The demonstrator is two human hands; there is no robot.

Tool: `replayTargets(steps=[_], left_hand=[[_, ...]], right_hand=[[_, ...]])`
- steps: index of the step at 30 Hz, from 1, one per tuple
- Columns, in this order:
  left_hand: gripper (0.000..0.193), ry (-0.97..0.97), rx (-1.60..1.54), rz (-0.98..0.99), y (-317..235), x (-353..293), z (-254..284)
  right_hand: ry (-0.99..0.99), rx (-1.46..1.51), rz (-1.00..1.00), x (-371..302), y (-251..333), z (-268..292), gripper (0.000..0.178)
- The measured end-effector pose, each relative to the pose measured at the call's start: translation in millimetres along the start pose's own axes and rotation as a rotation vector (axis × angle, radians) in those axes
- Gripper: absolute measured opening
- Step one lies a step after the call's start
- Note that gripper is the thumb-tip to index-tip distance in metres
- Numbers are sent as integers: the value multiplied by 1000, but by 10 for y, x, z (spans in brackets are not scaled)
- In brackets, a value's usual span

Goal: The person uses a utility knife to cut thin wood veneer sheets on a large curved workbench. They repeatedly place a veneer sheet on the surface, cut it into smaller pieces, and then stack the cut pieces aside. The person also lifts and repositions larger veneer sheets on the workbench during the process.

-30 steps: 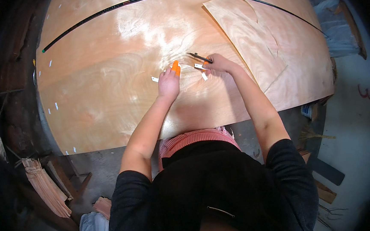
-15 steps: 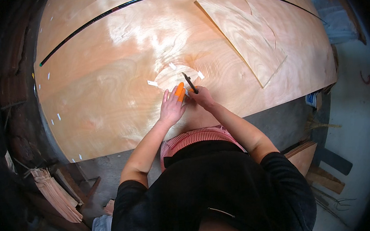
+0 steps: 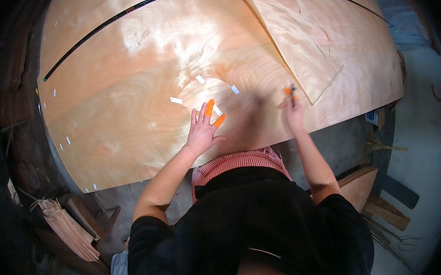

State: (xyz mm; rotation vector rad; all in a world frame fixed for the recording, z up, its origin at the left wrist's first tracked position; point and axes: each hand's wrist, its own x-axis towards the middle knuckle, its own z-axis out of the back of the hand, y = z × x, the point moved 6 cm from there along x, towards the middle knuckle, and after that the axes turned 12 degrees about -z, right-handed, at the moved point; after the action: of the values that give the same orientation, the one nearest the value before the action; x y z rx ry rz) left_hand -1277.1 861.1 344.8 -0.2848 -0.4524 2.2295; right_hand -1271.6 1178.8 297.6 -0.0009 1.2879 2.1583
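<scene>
A rounded wood veneer patch [image 3: 197, 92] lies in the large veneer sheet [image 3: 122, 119], with strips of white tape [image 3: 175, 100] around its edge. My left hand [image 3: 203, 132] is open, fingers spread, its fingertips at the patch's near edge by one tape strip. Orange finger covers sit on two of its fingers. Off to the right, my right hand [image 3: 293, 114] is closed around a dark knife [image 3: 293, 94], blurred by motion and held above the sheet. An orange cover shows on that hand too.
A loose veneer piece [image 3: 301, 45] with a curved cutout lies at the right. Along the back runs a long thin black rod [image 3: 129, 9]. Small white tape bits [image 3: 68, 140] dot the left side. Below stand veneer strips [image 3: 65, 225] and a straw broom [image 3: 384, 145].
My right hand has moved right with the knife, away from the patch. My left hand has spread its fingers, uncovering the tape strip at the patch's near edge.
</scene>
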Motion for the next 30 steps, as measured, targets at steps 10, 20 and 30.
replayTargets(steps=[10,20,30], left_hand=[[51,-232,82,292,270,-130,130],[42,-390,-559,157,-117,-325,-98],[46,-62,-2256,133,-851,-510,-448]], right_hand=[[-233,-769,-77,557,62,819,51],[-21,-633,177,-501,778,299,21],[422,-424,550,-2807,1262,-672,16]])
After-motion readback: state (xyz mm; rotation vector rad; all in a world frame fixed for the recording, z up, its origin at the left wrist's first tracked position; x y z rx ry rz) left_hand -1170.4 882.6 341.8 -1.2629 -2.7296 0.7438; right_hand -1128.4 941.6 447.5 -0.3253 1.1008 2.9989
